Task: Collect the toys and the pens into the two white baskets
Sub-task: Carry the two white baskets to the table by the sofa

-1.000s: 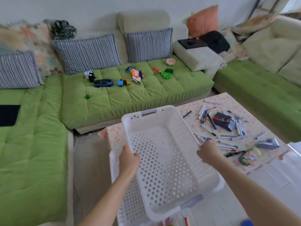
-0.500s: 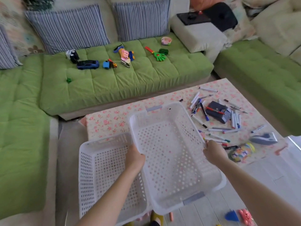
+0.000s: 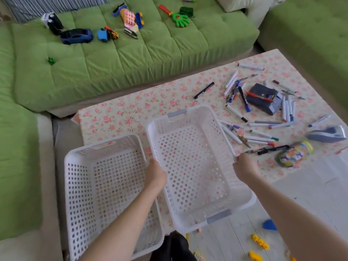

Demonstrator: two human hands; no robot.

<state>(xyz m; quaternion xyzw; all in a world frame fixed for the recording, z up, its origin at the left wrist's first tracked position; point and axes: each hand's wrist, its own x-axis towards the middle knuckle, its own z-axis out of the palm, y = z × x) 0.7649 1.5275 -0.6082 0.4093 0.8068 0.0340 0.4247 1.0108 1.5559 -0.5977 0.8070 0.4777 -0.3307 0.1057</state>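
Holding a white perforated plastic basket with grey handles (image 3: 192,162) by its long sides, dead centre of the view: the left hand (image 3: 155,171) has its fingers curled round the left rim and the right hand (image 3: 244,166) is clamped on the right rim, so both are gripping it. It sits tilted, far end over the table with the pink floral cloth (image 3: 131,113) and near end sticking out past the table edge; can't tell if it's touching the cloth. The second white perforated basket (image 3: 105,178) is just beside it at 8 o'clock, nothing in it, same as the held one. The pens are all out on the cloth at 2 o'clock, a loose scatter of white markers and a blue-capped pen (image 3: 244,99), some lying right up against the held basket's right side, around a dark grey pencil case (image 3: 267,106). A colourful printed tube (image 3: 293,153) lies at 3 o'clock. The toys are well apart from the baskets, up on the green tufted sofa (image 3: 131,63) from 11 to 12 o'clock: a blue toy car (image 3: 77,36), a pink and yellow block toy (image 3: 129,17) and a green hand-shaped clapper (image 3: 181,19). A few small yellow toy pieces (image 3: 259,242) are on the white floor at 5 o'clock.
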